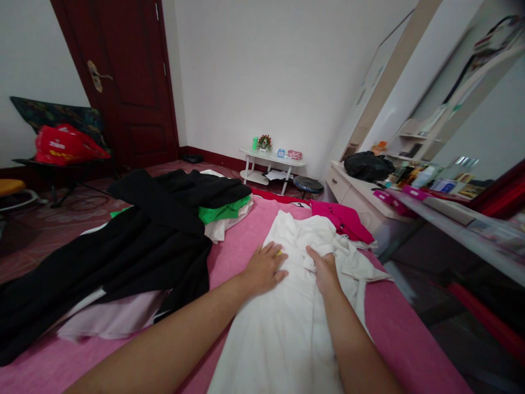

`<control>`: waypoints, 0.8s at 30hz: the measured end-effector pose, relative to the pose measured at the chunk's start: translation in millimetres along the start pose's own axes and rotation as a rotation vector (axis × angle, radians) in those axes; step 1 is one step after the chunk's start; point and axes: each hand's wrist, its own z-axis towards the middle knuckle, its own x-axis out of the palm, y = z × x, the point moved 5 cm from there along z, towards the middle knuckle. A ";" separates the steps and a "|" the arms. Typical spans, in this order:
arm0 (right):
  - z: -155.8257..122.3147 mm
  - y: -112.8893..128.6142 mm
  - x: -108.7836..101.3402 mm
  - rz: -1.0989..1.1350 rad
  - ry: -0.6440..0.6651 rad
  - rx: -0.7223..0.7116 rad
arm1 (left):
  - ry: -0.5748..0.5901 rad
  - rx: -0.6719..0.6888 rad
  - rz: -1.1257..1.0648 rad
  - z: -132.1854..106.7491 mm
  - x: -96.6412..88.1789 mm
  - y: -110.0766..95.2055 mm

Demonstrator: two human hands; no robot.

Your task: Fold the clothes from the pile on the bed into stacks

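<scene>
A white garment (283, 339), shirt-like with a sleeve spread to the right, lies lengthwise over the pink bed cover (410, 339). My left hand (266, 268) rests flat on its left edge, fingers spread, beside a small yellow patch. Bunched white cloth is gripped by my right hand (326, 271), the thumb on top and the other fingers mostly hidden. Just past the garment's far right side lies a folded bright pink garment (342, 219).
Black clothes (164, 219) are heaped at the left over green (225, 210) and pale pieces. A cluttered dressing table (353, 189) borders the bed's right side. Against the back wall stand a low white table (273, 156) and a round stool (308, 184). A red bag (68, 145) sits on a chair.
</scene>
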 end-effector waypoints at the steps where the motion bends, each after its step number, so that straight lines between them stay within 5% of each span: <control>1: 0.1 -0.3 -0.2 0.000 0.001 -0.002 | 0.001 0.002 -0.001 -0.1 -0.2 -0.1; 24: -0.8 2.7 1.7 -0.064 0.012 -0.016 | -0.039 0.029 0.035 0.3 0.7 0.1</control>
